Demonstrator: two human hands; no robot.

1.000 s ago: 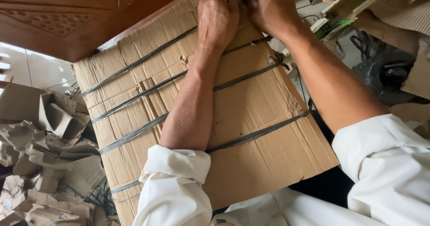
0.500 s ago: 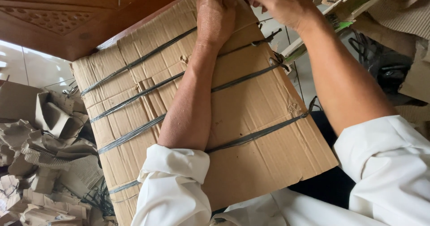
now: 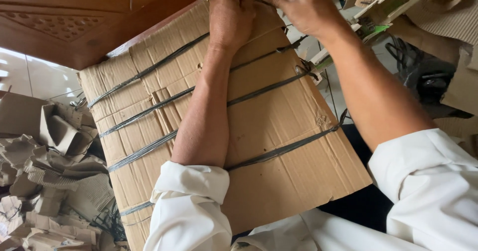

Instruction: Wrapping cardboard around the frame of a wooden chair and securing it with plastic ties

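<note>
Brown corrugated cardboard [image 3: 279,131] is filling the head view: a flat, creased sheet or bundle tilting across the person's lap, bound by several dark straps [image 3: 149,149] running slantwise over it and hooking round its right edge. White floor tiles [image 3: 20,74] are showing at the left beneath a carved wooden panel [image 3: 64,22], and a heap of crumpled cardboard scraps [image 3: 45,176] is lying just beside the sheet's left edge. At the upper right more cardboard offcuts [image 3: 398,0] and a black tangle [image 3: 423,74] are sitting on the floor. The left hand [image 3: 230,17] is pressing down on the sheet's far edge, fingers curling over it; what they are gripping, I cannot tell. The right hand [image 3: 298,2] is clenching beside it at the picture's top, pinching something small and pale that is too cropped to identify. Both forearms are coming out of rolled white sleeves [image 3: 191,206]. Compared with half a second ago, the sheet is sitting slightly further left, the left hand is lying more to the left, and the right hand is staying close against it.
</note>
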